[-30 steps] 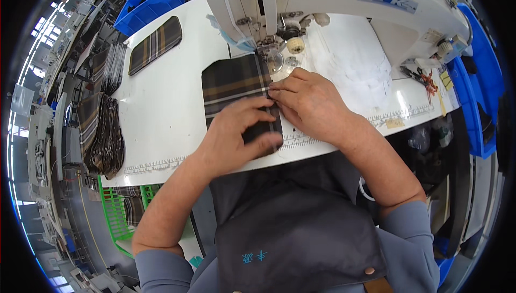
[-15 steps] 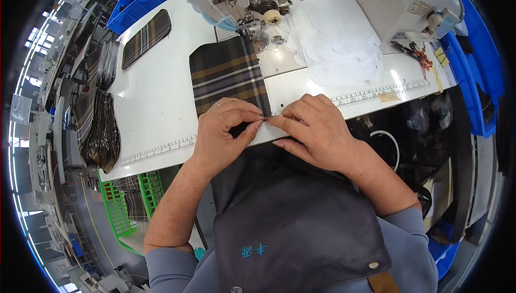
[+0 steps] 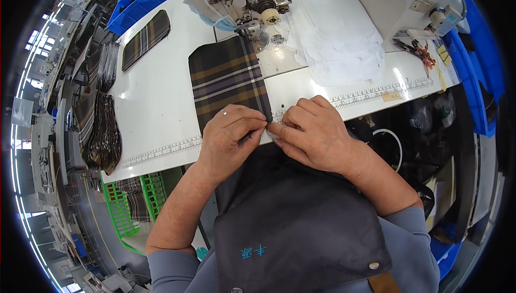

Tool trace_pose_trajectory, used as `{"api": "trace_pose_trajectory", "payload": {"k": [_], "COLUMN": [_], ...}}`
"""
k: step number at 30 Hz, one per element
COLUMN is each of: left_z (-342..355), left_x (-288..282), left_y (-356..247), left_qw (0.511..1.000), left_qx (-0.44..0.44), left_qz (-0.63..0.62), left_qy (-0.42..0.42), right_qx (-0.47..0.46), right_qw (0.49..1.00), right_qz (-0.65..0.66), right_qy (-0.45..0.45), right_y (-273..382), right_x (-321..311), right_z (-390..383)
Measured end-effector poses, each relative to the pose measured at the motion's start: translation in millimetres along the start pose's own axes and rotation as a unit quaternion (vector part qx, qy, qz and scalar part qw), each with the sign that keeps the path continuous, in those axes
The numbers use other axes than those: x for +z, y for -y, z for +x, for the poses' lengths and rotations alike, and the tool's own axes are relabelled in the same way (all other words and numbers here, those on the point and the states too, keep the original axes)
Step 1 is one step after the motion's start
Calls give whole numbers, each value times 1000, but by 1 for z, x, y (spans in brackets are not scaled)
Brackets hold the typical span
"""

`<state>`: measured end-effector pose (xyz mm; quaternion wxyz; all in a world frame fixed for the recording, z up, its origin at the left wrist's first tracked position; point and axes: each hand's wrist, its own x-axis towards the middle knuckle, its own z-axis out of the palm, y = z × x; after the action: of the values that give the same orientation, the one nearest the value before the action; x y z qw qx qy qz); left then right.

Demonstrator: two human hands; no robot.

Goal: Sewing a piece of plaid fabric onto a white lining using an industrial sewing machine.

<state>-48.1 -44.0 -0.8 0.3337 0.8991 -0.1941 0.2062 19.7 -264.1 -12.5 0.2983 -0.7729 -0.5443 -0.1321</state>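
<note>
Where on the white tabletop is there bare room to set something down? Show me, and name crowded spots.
Widest: the white tabletop between the dark plaid cloth stack at left and the flat dark plaid panel. Smaller: between that panel and the layered white sheets. Crowded: the panel's near right corner, where the left hand and right hand converge.

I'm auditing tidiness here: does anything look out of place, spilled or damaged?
No spill or damage shows. Mildly untidy: the white sheets right of the plaid cloth lie stacked with uneven edges, and a loose-looking reddish tangle sits near the right end of the table.
</note>
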Motion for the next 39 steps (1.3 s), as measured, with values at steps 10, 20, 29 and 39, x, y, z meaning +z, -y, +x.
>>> {"api": "trace_pose_trajectory", "payload": {"k": [10,20,29,39], "left_z": [2,9,11,1], "left_x": [-9,-11,-15,-12], "left_y": [-7,-16,2,2], "left_qw": [996,983,977,983], "left_qx": [33,44,-175,72], "left_qz": [56,144,-119,159], "left_qy": [54,106,26,-66], "right_qx": [-8,25,1,17], "right_qw": [999,998,998,993], "right_qz": [6,43,58,104], "right_qy": [-51,37,-23,-46], "right_y": [1,-8,-19,-19], "right_x": [0,-14,11,7], "right_z": [4,19,34,36]}}
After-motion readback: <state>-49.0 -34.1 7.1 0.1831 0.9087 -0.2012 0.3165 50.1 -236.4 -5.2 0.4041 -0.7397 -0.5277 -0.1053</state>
